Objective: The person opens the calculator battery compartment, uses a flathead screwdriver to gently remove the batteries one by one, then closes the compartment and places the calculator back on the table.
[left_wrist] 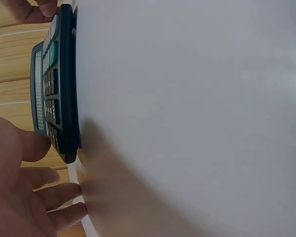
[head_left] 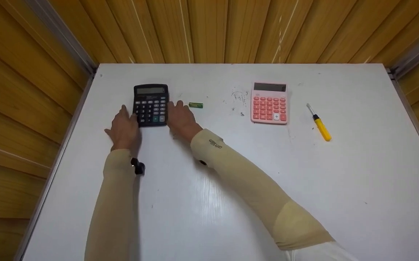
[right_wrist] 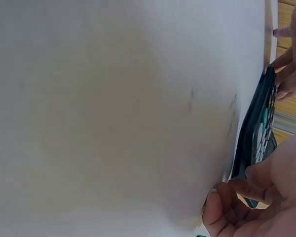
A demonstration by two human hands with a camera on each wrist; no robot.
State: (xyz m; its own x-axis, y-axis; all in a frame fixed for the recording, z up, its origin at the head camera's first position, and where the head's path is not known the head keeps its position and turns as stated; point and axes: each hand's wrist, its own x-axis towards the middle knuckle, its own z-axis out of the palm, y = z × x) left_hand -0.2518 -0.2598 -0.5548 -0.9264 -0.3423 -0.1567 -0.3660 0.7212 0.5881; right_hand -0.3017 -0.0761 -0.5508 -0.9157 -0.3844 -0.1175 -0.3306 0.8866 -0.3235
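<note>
A black calculator point(head_left: 151, 105) lies on the white table at the left, its display at the far end and several number keys showing. At its left side is my left hand point(head_left: 124, 128), fingers spread. The left wrist view shows that thumb point(left_wrist: 35, 146) at the calculator's near corner and the other fingers reaching down to the tabletop. My right hand point(head_left: 183, 119) grips the right edge; in the right wrist view its thumb point(right_wrist: 259, 173) and bent index finger meet at the side of the calculator point(right_wrist: 256, 126). The fingertips' exact contact underneath is hidden.
A green battery point(head_left: 196, 105) lies just right of my right hand. Farther right are a pink calculator point(head_left: 269, 103) and a screwdriver with a yellow handle point(head_left: 321, 129). Wood-panelled walls point(head_left: 209, 32) border the white table point(head_left: 209, 203) at the back and sides.
</note>
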